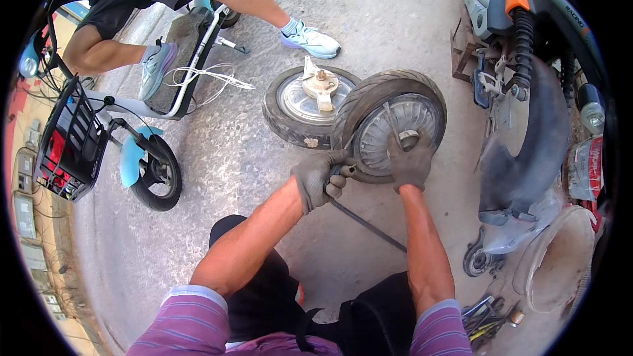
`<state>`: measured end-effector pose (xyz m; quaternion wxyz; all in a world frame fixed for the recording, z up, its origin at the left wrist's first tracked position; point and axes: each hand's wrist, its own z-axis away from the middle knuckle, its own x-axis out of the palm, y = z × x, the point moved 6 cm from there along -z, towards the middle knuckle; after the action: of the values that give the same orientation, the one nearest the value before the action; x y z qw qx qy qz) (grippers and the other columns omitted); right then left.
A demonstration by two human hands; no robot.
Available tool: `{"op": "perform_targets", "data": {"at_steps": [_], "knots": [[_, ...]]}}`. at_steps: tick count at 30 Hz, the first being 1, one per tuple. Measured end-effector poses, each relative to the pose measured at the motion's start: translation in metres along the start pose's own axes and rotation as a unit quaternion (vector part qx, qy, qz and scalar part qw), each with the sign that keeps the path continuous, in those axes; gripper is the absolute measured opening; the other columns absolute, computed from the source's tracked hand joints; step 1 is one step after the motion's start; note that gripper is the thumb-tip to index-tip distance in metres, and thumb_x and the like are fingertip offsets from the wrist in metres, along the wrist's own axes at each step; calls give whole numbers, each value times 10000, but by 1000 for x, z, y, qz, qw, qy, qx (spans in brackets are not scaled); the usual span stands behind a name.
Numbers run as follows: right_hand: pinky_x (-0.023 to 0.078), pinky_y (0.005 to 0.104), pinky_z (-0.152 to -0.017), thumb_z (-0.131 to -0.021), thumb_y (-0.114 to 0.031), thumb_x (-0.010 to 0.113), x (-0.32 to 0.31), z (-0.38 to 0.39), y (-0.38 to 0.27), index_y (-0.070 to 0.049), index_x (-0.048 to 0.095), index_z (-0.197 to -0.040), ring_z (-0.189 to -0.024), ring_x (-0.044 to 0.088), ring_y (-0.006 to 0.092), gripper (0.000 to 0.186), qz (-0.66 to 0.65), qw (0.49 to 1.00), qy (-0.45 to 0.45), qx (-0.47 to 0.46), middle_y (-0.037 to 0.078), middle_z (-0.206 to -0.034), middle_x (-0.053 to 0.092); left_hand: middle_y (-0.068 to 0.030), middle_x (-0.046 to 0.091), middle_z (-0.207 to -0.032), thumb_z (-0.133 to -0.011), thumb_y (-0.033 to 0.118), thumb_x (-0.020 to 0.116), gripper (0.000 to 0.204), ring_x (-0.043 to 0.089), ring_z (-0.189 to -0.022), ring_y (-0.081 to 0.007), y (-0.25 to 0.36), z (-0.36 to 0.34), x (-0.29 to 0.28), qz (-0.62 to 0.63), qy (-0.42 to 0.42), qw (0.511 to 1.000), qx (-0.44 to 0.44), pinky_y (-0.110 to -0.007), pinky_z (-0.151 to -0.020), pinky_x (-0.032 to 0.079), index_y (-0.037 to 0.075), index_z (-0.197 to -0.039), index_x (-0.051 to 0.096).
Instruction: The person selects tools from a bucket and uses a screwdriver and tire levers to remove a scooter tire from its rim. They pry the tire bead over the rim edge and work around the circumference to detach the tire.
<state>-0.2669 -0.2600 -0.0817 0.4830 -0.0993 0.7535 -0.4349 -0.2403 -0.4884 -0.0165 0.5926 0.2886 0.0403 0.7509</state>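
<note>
In front of me a scooter wheel with a black tyre and finned grey metal hub stands tilted against a second wheel. My left hand, in a grey work glove, is closed at the tyre's near left edge. A long dark rod runs from it down to the right; whether it is a bar or a hose I cannot tell. My right hand, gloved too, curls at the hub's near right side. From its fingers a thin grey metal strip, like a tyre lever, reaches up to the rim.
A person in shorts sits astride a white scooter at the left; its blue-fendered front wheel points nearer. White cable loops beside it. Another scooter stands at the right. Hand tools and a worn whitish basin lie lower right.
</note>
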Motion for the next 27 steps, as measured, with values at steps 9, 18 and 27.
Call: {"op": "perform_targets", "data": {"at_steps": [9,18,27], "knots": [[525,523,-1037,-804,-422,863,-6,-3,-1,37,555,-1416,-1242,601,475,824,2,1000,-4,16,313,-1321,596,-23,599,-798,-1075,195,551,233,437,-472,-59,0,-5,9,-116,31,992,39,-219,-374,320,-8,-1122,657],[529,527,-1038,-806,-409,860,-2,-5,0,56,555,-1407,-1230,602,484,819,-19,1000,-6,-1,329,-1319,594,-85,653,-778,-1103,275,528,262,512,-469,-125,-79,-42,16,-92,166,940,283,-292,-401,389,41,-1215,563],[525,520,-1045,-805,-423,865,-2,-5,3,67,543,-1405,-1231,596,487,839,-19,1000,-8,6,338,-1322,576,-84,663,-798,-1106,266,549,231,534,-490,-129,-111,-81,25,-37,174,930,323,-293,-429,401,45,-1173,561]]}}
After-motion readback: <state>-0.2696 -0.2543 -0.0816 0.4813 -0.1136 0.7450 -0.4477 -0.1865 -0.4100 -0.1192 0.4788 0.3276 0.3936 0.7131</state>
